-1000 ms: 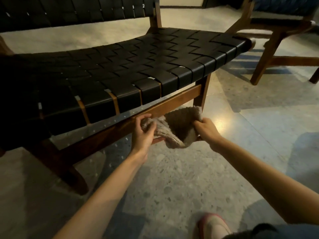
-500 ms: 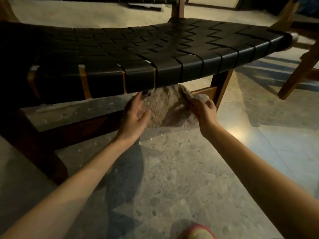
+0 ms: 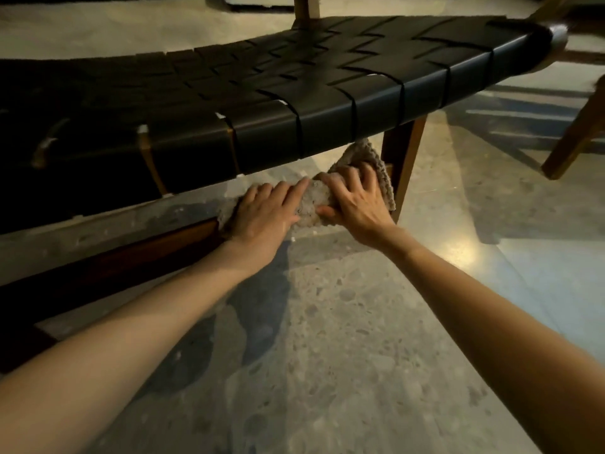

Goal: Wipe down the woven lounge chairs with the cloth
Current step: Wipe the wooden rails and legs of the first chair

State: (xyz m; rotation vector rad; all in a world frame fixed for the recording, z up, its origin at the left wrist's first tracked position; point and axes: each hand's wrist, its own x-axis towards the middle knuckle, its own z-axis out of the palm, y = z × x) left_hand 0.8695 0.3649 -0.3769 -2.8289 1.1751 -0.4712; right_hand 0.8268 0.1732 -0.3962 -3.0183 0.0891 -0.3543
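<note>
Under the black woven-strap lounge chair [image 3: 294, 93], the left hand [image 3: 262, 217] lies flat, fingers straight, pressing the nubbly beige knitted cloth [image 3: 309, 204] onto the lower wooden rail [image 3: 183, 239]. The right hand [image 3: 355, 201] clutches its bunched right end. Half a second ago the cloth hung spread between hands set wider apart.

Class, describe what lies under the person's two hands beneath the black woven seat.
A beige knitted cloth: the left hand presses it flat and the right hand grips it, over the chair's brown wooden rail. The stretch of rail beneath the cloth is covered.
</note>
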